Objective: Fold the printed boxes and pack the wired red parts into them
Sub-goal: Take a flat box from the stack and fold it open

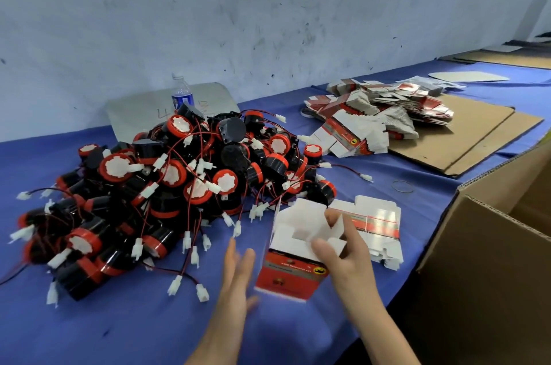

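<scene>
Blue cloth covers the counter (119, 320), and the widest bare stretch lies at the near left, in front of the heap. On the right the counter's edge runs diagonally, with one big brown carton (492, 260) standing open against it; its inside is mostly out of view.

Centre stage: the right hand (346, 251) grips one printed box (290, 272), thumb and fingers curled round its upper white flaps. It stands on the cloth, red faces down low, top flaps open, and what's inside I cannot tell. The left hand (238, 272) is just beside it, fingers straight, holding nothing, blurred.

Wired red parts (167, 185) are piled in one heap at left, dozens of them, too tangled to count, white connectors spilling toward the hands.

Flat box blanks come in two lots: a small stack (378, 221) just behind the right hand, and a big sprawl (381, 114) farther back, partly on cardboard sheets (477, 129). One water bottle (182, 94) stands behind the heap, and one rubber band (402, 186) lies near the carton.
</scene>
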Available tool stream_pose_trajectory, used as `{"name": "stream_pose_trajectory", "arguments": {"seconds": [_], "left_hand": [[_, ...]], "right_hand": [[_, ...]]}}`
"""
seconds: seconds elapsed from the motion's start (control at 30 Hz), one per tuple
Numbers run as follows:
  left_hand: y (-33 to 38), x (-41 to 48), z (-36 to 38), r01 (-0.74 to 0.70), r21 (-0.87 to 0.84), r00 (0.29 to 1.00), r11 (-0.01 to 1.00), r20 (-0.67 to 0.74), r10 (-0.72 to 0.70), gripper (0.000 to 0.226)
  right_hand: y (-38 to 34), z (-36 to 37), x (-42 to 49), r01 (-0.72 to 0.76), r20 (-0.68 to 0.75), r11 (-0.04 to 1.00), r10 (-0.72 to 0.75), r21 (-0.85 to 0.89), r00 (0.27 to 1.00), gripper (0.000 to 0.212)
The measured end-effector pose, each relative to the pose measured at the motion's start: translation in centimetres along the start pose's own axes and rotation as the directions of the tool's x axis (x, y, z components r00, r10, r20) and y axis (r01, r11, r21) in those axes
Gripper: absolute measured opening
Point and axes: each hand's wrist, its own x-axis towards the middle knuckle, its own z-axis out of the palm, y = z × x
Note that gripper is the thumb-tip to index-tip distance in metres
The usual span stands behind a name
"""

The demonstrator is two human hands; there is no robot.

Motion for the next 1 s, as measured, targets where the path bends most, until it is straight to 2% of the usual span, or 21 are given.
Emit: {"name": "stream_pose_trajectory", "arguments": {"seconds": [0.07, 0.1, 0.13, 0.17, 0.2, 0.27, 0.33, 0.4, 0.47, 0.53, 0.6, 0.67, 0.77, 0.83, 0.9, 0.93, 1.0], "left_hand": [[0.7, -0.1, 0.5, -0.264, 0.093, 0.964, 0.960, 0.041, 0.261, 0.093], [0.8, 0.3, 0.6, -0.311, 0.093, 0.950, 0.946, 0.056, 0.307, 0.110], [0.8, 0.6, 0.8, -0.332, 0.077, 0.943, 0.940, 0.064, 0.327, 0.118], [0.6, 0.8, 0.9, -0.339, 0.062, 0.939, 0.939, 0.081, 0.333, 0.113], [0.3, 1.0, 1.1, -0.330, 0.039, 0.940, 0.943, 0.103, 0.324, 0.095], [-0.3, 1.0, 1.5, -0.302, 0.011, 0.951, 0.953, 0.067, 0.301, 0.060], [-0.8, 0.9, 1.8, -0.317, 0.026, 0.948, 0.948, -0.008, 0.317, 0.046], [-0.9, 0.7, 2.2, -0.334, 0.017, 0.940, 0.942, -0.069, 0.334, 0.036], [-0.9, 0.8, 2.4, -0.358, -0.001, 0.928, 0.934, -0.109, 0.356, 0.029], [-0.8, 1.1, 2.4, -0.365, -0.002, 0.925, 0.931, -0.109, 0.363, 0.027], [-0.6, 1.2, 2.3, -0.350, 0.018, 0.931, 0.937, -0.110, 0.349, 0.040], [-0.4, 1.2, 2.2, -0.321, 0.033, 0.936, 0.947, -0.140, 0.322, 0.053], [-0.3, 1.4, 1.9, -0.301, 0.009, 0.939, 0.954, -0.174, 0.298, 0.055], [0.0, 1.6, 1.7, -0.306, -0.027, 0.940, 0.952, -0.170, 0.297, 0.055], [0.3, 1.4, 1.5, -0.344, -0.008, 0.934, 0.939, -0.105, 0.342, 0.044], [0.5, 1.1, 1.5, -0.376, 0.013, 0.924, 0.927, -0.067, 0.376, 0.037], [0.6, 0.6, 1.5, -0.440, 0.043, 0.898, 0.897, -0.001, 0.441, 0.041]], "right_hand": [[0.0, 0.2, 0.1, -0.044, 0.044, 0.999, 0.043, 0.016, 0.998, 0.044], [0.0, 0.5, 0.1, -0.055, 0.061, 0.998, 0.054, 0.023, 0.997, 0.048], [0.0, 0.9, 0.1, -0.059, 0.072, 0.998, 0.057, 0.022, 0.996, 0.055], [0.1, 1.2, 0.0, -0.054, 0.072, 0.998, 0.054, 0.007, 0.996, 0.062], [0.1, 1.6, 0.0, -0.053, 0.063, 0.999, 0.054, -0.011, 0.997, 0.064], [0.2, 2.3, -0.1, -0.078, 0.031, 0.997, 0.077, 0.009, 0.997, 0.045], [0.4, 2.6, -0.2, -0.102, -0.009, 0.993, 0.103, 0.055, 0.995, 0.021], [0.6, 2.9, -0.5, -0.084, -0.050, 0.995, 0.087, 0.050, 0.995, 0.039], [0.5, 3.2, -0.7, -0.052, -0.110, 0.996, 0.059, 0.068, 0.992, 0.045], [0.6, 3.4, -0.7, -0.009, -0.170, 0.997, 0.023, 0.081, 0.985, 0.034], [0.4, 3.5, -0.9, 0.043, -0.192, 0.998, -0.033, 0.047, 0.981, 0.024], [0.1, 3.6, -1.1, 0.093, -0.167, 0.996, -0.092, 0.001, 0.982, 0.015], [0.1, 3.3, -1.2, 0.112, -0.100, 0.993, -0.116, -0.046, 0.988, 0.006], [0.2, 3.0, -1.3, 0.101, -0.017, 0.988, -0.104, -0.119, 0.994, 0.012], [0.1, 2.9, -1.3, 0.124, 0.039, 0.975, -0.118, -0.185, 0.992, 0.014], [0.1, 2.8, -1.3, 0.126, 0.033, 0.974, -0.122, -0.188, 0.992, 0.018], [0.0, 2.7, -1.2, 0.091, -0.048, 0.986, -0.099, -0.143, 0.994, 0.031]]}}
